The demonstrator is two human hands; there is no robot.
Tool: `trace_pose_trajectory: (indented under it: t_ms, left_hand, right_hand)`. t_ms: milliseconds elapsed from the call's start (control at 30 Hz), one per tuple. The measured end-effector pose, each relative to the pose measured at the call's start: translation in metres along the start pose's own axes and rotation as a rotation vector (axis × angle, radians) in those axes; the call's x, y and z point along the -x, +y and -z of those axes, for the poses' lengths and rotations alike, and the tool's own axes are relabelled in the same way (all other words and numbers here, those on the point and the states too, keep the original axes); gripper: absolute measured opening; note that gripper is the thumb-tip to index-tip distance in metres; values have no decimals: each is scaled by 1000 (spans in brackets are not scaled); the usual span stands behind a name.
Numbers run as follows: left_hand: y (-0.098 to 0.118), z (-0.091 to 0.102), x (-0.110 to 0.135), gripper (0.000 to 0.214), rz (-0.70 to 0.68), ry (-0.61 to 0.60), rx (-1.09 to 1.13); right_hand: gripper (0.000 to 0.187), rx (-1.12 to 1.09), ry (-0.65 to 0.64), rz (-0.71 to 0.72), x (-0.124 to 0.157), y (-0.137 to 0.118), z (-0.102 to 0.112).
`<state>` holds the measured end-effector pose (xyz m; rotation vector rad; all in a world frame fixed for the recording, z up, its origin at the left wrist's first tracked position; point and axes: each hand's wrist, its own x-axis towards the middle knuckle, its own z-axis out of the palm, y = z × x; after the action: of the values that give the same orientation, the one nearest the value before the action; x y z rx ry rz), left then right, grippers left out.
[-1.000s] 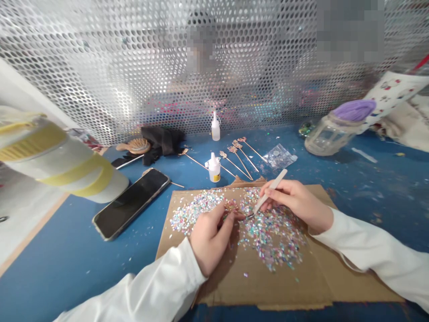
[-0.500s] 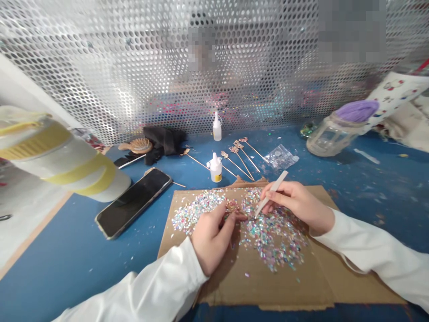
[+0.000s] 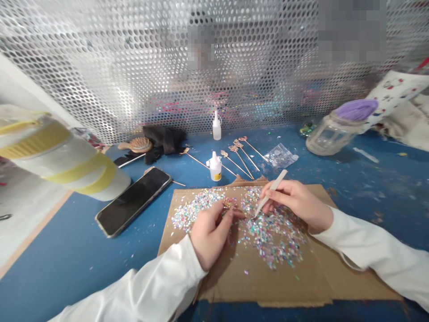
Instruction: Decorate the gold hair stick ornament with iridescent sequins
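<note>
My left hand point(image 3: 211, 232) is closed around a small pinkish-gold ornament point(image 3: 230, 203), which shows above the fingertips; the rest of it is hidden by the fingers. Pinched in my right hand point(image 3: 295, 201) is a pair of white tweezers point(image 3: 274, 190), slanting down to the left. Their tips touch or hover just over the heap of shiny multicoloured gems point(image 3: 278, 239); I cannot tell whether a gem is between them. A second patch of gems point(image 3: 191, 210) lies beyond my left hand. Both patches are spread on a flat cardboard sheet point(image 3: 268, 288).
Beyond the cardboard stand two small white glue bottles point(image 3: 215, 170). Several ornament-topped sticks point(image 3: 236, 164) and a clear plastic bag point(image 3: 280, 155) lie nearby. A phone point(image 3: 134, 201) and a yellow-and-white tumbler point(image 3: 83, 170) are at left, a glass jar point(image 3: 330, 136) at right. A perforated metal panel point(image 3: 134, 67) closes off the back.
My left hand has shifted slightly to the left and turned the ornament a little, so its head sits higher. My right hand and the tweezers have barely moved.
</note>
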<state>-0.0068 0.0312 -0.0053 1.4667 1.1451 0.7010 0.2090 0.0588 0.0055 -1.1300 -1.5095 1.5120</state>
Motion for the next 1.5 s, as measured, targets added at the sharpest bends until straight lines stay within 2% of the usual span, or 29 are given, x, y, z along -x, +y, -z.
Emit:
trace_pose_trajectory:
  t_ms: [100, 367, 733, 1100, 1300, 1500]
  left_hand:
    - [-1, 0, -1, 23, -1, 14, 29]
    - [-6, 0, -1, 22, -47, 69, -69]
    - [-7, -1, -3, 22, 5, -5, -19]
    - [-2, -2, -1, 22, 9, 42, -4]
    - [0, -2, -4, 23, 16, 64, 71]
    - [10, 1, -5, 22, 33, 55, 301]
  right_hand:
    - [22, -10, -3, 9, 0, 0, 0]
    - [17, -11, 10, 58, 5, -7, -3]
    - [15, 39, 27, 127, 14, -13, -13]
    - [13, 74, 66, 150, 16, -16, -15]
    - [16, 119, 99, 191, 17, -21, -15]
    - [15, 166, 132, 274, 19, -31, -17]
